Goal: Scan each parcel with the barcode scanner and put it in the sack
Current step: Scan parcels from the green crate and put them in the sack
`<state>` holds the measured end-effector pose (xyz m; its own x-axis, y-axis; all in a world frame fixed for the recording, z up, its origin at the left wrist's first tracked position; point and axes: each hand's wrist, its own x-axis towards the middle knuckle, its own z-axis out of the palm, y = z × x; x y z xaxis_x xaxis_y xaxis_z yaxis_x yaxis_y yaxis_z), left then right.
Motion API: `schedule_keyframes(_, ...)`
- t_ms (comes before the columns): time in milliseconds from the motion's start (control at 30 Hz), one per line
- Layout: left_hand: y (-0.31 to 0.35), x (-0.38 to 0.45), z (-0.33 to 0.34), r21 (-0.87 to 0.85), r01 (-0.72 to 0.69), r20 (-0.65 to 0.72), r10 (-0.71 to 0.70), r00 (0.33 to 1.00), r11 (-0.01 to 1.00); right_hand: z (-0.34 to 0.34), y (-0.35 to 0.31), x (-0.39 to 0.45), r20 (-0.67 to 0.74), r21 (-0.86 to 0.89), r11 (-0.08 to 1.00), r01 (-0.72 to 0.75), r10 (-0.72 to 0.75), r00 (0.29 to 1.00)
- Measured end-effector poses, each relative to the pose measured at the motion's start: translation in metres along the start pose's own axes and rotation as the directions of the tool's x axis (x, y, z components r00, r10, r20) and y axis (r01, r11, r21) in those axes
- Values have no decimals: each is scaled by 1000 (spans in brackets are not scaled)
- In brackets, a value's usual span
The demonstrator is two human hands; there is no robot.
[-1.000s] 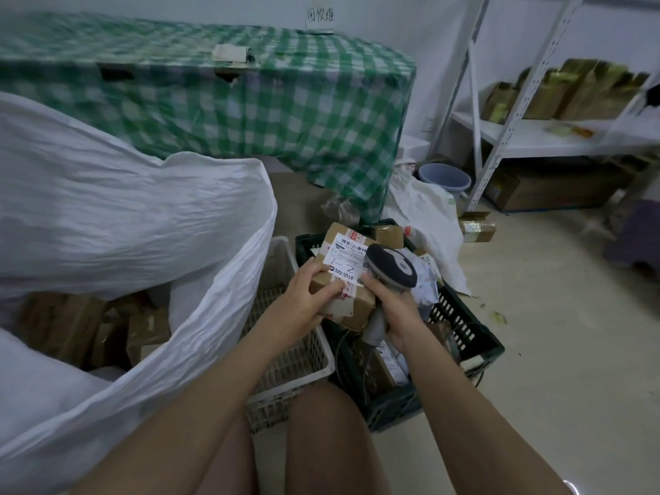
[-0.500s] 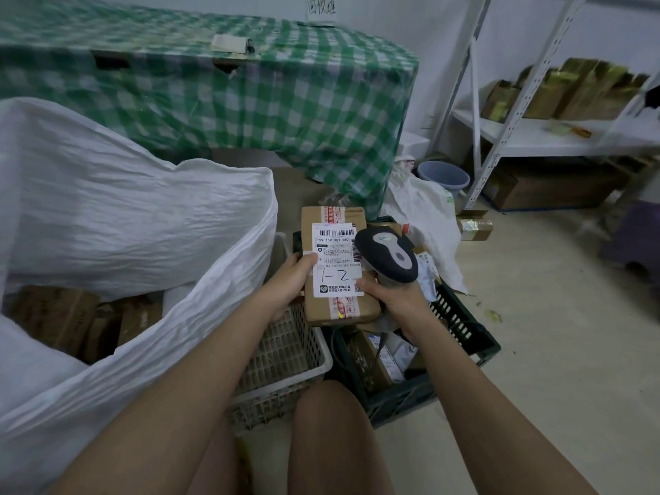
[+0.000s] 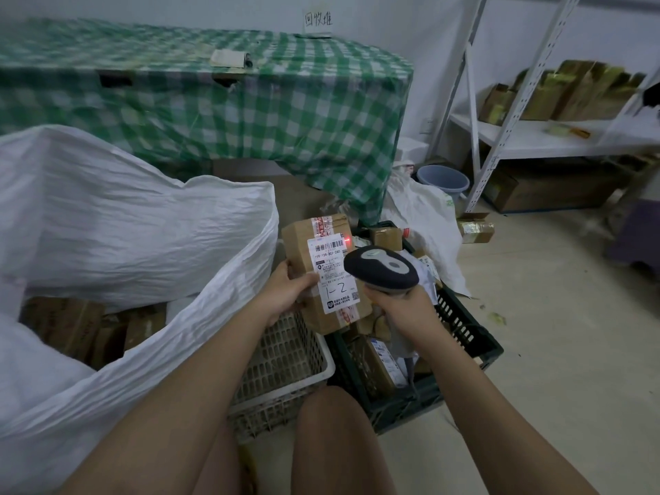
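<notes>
A person's left hand (image 3: 285, 292) grips a brown cardboard parcel (image 3: 321, 273) by its left edge, thumb curled over the front face. The parcel is a tall, slim box held nearly upright and tipped slightly left, above the gap between a white plastic basket (image 3: 285, 366) and a dark green crate (image 3: 464, 337). Red-printed tape runs down its front. A white shipping label (image 3: 334, 275) covers much of that face, with a barcode along the top, small printed text in the middle and "1-2" handwritten below. A small red light spot (image 3: 347, 239) glows at the right end of the barcode.

The right hand (image 3: 403, 309) is wrapped around the handle of a dark grey barcode scanner (image 3: 381, 268), just right of the parcel, its head overlapping the label's right edge.

Left of the parcel, a large white woven sack (image 3: 125, 230) stands open, with brown boxes visible inside. The green crate to the parcel's right holds more parcels. Behind the parcel, a green-and-white checked cloth (image 3: 250, 112) drapes a worktop.
</notes>
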<state>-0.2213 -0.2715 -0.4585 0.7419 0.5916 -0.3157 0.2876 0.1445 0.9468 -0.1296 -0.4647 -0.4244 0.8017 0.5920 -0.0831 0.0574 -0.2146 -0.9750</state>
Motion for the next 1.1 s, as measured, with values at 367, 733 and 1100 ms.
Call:
schedule_keyframes(367,1,-3,0,-5,-20,1,20,1000,1000,1,-5,-8,-13,-9,999,-48,48,999)
schedule_keyframes(733,12,-30,-20,-21,-118,-86,115,990,993,5,-20,-17,-60,136,990,-25,34,998)
schedule_keyframes(1100,85,-102,-159,227,-503,-557,535,635,834,94,-83,-2,-5,206,978,28,-28,1000)
